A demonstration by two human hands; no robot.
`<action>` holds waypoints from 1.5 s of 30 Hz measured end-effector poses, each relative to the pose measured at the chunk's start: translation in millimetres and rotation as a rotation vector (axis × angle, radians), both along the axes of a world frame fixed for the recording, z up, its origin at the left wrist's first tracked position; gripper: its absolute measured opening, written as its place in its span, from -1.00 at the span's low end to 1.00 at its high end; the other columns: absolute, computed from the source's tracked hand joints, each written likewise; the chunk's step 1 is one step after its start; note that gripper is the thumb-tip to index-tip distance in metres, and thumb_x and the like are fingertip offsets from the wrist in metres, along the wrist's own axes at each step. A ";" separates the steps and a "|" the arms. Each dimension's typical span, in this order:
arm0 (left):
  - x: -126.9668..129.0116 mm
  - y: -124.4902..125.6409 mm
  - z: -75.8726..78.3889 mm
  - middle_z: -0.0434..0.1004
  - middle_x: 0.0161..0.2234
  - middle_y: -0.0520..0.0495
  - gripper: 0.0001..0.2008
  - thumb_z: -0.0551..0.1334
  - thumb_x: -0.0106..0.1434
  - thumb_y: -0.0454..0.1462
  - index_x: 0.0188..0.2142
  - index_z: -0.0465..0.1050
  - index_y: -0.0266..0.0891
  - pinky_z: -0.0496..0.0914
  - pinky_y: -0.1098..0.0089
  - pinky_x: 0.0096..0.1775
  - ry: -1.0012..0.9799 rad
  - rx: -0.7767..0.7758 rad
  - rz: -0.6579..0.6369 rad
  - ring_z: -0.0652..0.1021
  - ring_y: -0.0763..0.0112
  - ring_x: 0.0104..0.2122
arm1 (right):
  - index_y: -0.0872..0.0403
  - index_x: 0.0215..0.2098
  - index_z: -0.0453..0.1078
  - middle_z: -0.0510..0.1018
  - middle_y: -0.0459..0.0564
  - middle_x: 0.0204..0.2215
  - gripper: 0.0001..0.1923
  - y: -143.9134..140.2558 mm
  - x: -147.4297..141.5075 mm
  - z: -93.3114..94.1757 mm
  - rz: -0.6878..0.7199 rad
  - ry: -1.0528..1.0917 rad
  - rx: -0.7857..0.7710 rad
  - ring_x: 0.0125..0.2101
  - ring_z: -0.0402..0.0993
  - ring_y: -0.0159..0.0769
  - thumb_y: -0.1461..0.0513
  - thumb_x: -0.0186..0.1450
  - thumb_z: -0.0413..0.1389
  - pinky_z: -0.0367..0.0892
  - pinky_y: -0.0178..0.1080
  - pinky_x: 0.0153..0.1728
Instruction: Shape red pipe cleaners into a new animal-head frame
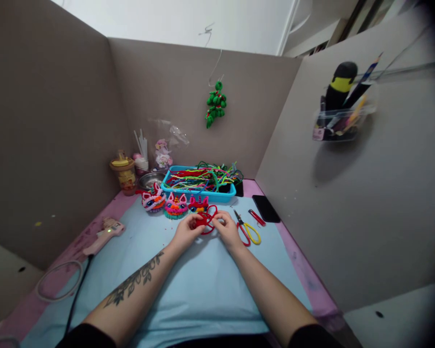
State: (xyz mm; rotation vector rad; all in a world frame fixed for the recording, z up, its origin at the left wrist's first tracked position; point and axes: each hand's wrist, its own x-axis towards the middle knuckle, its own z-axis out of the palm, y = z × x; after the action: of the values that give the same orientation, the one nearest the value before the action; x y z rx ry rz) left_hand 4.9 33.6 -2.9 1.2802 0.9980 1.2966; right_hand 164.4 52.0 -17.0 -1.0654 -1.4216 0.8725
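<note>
My left hand (188, 229) is closed on a red pipe-cleaner piece (204, 221), with loops of red stem standing out from it. At its right side my right hand (226, 228) pinches one of those red strands between thumb and fingers. Just behind the hands sit three fuzzy animal-head figures: a striped one (153, 199), a pink one with teal along its base (176, 206), and a red one (198, 204) partly hidden by the piece I hold. Scissors (247, 228) with one red and one yellow handle lie beside my right hand.
A blue tray (217, 196) of colourful pipe cleaners stands at the back. A red cutter (257, 217) and a black phone (266, 209) lie to the right. On the left rest a pink glue gun (105, 235) with its cord and a yellow-lidded cup (124, 174). Grey partitions enclose the table.
</note>
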 end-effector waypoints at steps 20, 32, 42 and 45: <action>-5.0 -3.2 6.4 0.49 -0.44 0.00 -0.64 0.40 -0.14 -0.25 -0.33 0.37 -0.28 0.31 0.46 -0.38 -0.091 -0.124 -0.172 0.47 0.46 -0.46 | 0.06 -0.40 0.34 0.44 -0.13 -0.59 -0.78 9.3 13.9 -1.5 -0.108 0.068 -0.112 -0.57 0.37 -0.33 0.08 0.09 0.11 0.25 -0.30 -0.55; -5.6 5.6 -7.1 0.52 -0.40 -0.04 -0.62 0.39 -0.12 -0.24 -0.30 0.35 -0.29 0.35 0.43 -0.37 -0.050 -0.093 -0.032 0.50 0.42 -0.44 | 0.04 -0.41 0.29 0.50 -0.08 -0.49 -0.80 -2.3 4.6 6.4 -0.082 0.174 -0.034 -0.49 0.44 -0.28 0.09 0.11 0.14 0.33 -0.22 -0.41; -4.1 1.1 0.5 0.47 -0.38 -0.03 -0.66 0.36 -0.07 -0.21 -0.30 0.35 -0.26 0.34 0.44 -0.35 0.031 0.012 -0.029 0.47 0.43 -0.41 | 0.04 -0.52 0.45 0.39 -0.01 -0.24 -0.87 1.4 7.4 2.4 0.045 -0.006 0.019 -0.17 0.36 -0.22 0.14 0.04 0.20 0.21 -0.16 -0.05; -2.6 -1.1 2.0 0.46 -0.39 -0.02 -0.66 0.36 -0.07 -0.21 -0.32 0.34 -0.27 0.35 0.42 -0.33 0.009 0.021 -0.051 0.48 0.43 -0.39 | 0.04 -0.51 0.48 0.36 0.02 -0.15 -0.86 -1.0 6.6 3.3 0.153 -0.017 -0.012 -0.10 0.34 -0.19 0.14 0.04 0.20 0.21 -0.16 -0.05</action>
State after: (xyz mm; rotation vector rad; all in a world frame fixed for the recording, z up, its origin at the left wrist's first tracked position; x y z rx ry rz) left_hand 2.3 32.5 -0.8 1.3205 0.9539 1.2664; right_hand 171.0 51.0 -13.7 -0.9846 -1.5288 0.9849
